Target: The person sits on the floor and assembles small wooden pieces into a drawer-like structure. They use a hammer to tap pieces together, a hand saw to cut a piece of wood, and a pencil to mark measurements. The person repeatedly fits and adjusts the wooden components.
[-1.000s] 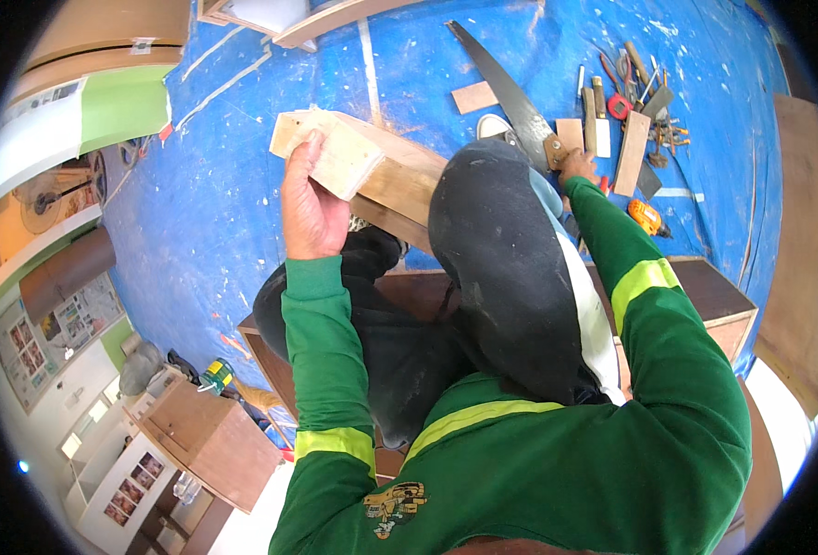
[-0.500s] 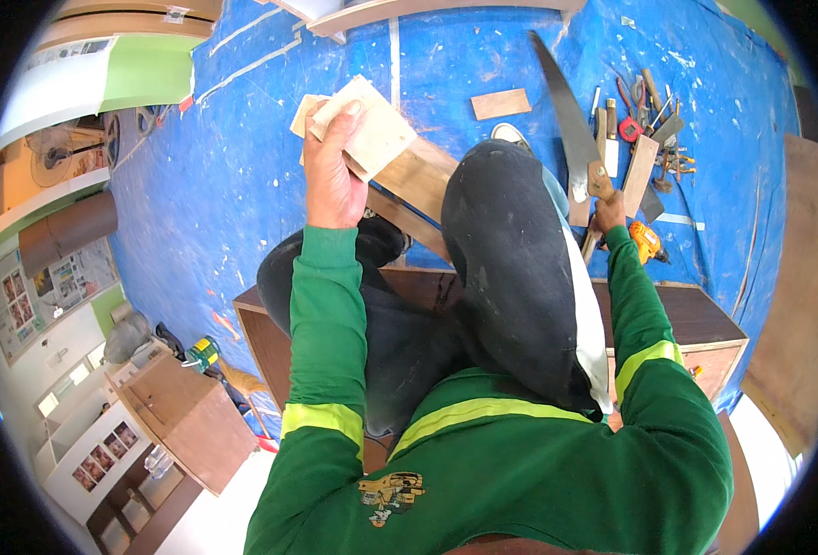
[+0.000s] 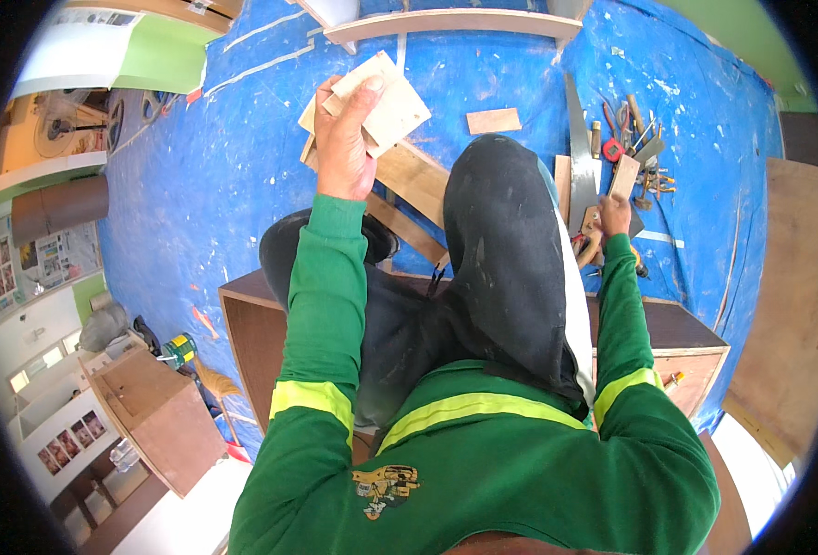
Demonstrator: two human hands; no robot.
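My left hand (image 3: pixel 344 139) is raised over the blue tarp, fingers closed on a pale flat wood piece (image 3: pixel 395 106). Below it a longer brown plank (image 3: pixel 418 180) lies on the floor, partly hidden by my dark-trousered knee (image 3: pixel 510 231). My right hand (image 3: pixel 612 217) reaches down past that knee and grips the reddish handle of a handsaw (image 3: pixel 575 139), whose blade points away from me. A small wood block (image 3: pixel 494 120) lies just left of the blade.
Several hand tools (image 3: pixel 635 139) are heaped to the right of the saw. I sit on a brown wooden cabinet (image 3: pixel 252 324). A long board (image 3: pixel 446 20) lies at the far edge. A plywood sheet (image 3: pixel 788 305) lies at right and a small wooden box (image 3: pixel 154 416) at lower left.
My left hand has lifted the pale wood piece higher and tilted it toward me. My right hand has stayed at the saw handle, and the saw has shifted a little.
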